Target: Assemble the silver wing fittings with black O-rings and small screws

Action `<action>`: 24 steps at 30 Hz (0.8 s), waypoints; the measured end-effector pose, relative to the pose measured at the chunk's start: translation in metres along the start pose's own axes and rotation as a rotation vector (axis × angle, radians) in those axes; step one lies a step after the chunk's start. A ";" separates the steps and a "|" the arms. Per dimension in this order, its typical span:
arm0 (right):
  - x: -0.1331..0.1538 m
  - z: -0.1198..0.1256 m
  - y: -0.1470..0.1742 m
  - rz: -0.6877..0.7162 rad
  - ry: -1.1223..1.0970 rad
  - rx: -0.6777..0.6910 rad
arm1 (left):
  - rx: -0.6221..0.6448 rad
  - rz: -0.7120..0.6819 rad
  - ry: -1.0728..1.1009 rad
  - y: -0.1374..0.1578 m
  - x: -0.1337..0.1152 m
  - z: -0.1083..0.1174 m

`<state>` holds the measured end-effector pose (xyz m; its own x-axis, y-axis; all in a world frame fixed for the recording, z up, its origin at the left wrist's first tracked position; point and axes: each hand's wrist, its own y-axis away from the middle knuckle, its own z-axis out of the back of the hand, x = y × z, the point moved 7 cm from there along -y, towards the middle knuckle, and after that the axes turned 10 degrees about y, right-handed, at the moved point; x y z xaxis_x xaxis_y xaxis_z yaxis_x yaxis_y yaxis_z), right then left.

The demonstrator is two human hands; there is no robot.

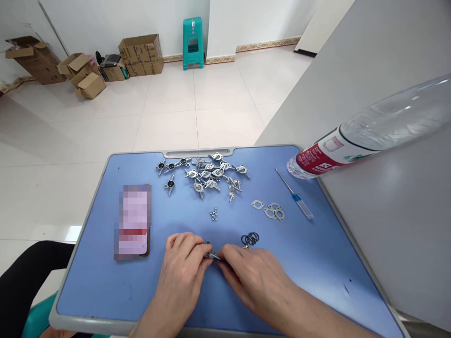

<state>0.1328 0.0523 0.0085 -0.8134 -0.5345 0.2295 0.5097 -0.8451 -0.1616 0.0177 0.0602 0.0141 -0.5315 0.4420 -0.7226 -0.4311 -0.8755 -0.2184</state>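
Observation:
Near the front of the blue table, a small metal valve (213,256) is pinched between my two hands, mostly covered by fingers. My left hand (185,265) is closed on its left side. From the right, my right hand (255,272) has thumb and forefinger closed at its thin stem end. Black rubber rings (250,239) lie just beyond my right knuckles. Tiny screws (213,214) sit in a small group ahead of my hands. Farther back is a pile of similar metal valves (211,173), with several black-centred valve bodies (171,184) to its left.
Flat metal gasket plates (270,213) and a blue-handled screwdriver (296,199) lie on the right of the blue table (105,295). A plastic bottle (324,152) stands at the back right corner, beside a grey panel. A blurred phone (133,223) lies left. Cardboard boxes (141,56) and a green stool (193,44) stand beyond.

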 end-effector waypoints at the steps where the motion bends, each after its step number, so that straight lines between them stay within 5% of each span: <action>1: -0.001 0.001 0.000 0.007 -0.015 0.005 | 0.005 0.003 0.009 0.000 0.000 0.000; 20: -0.013 -0.003 -0.008 -0.012 -0.057 -0.062 | 0.024 0.084 0.052 0.000 0.005 0.000; 24: -0.013 -0.004 -0.006 -0.019 -0.080 0.020 | 0.020 0.094 0.074 0.001 0.006 0.000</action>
<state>0.1393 0.0649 0.0028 -0.7981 -0.5173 0.3088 0.5007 -0.8546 -0.1376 0.0139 0.0621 0.0096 -0.5153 0.3417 -0.7859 -0.3966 -0.9081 -0.1348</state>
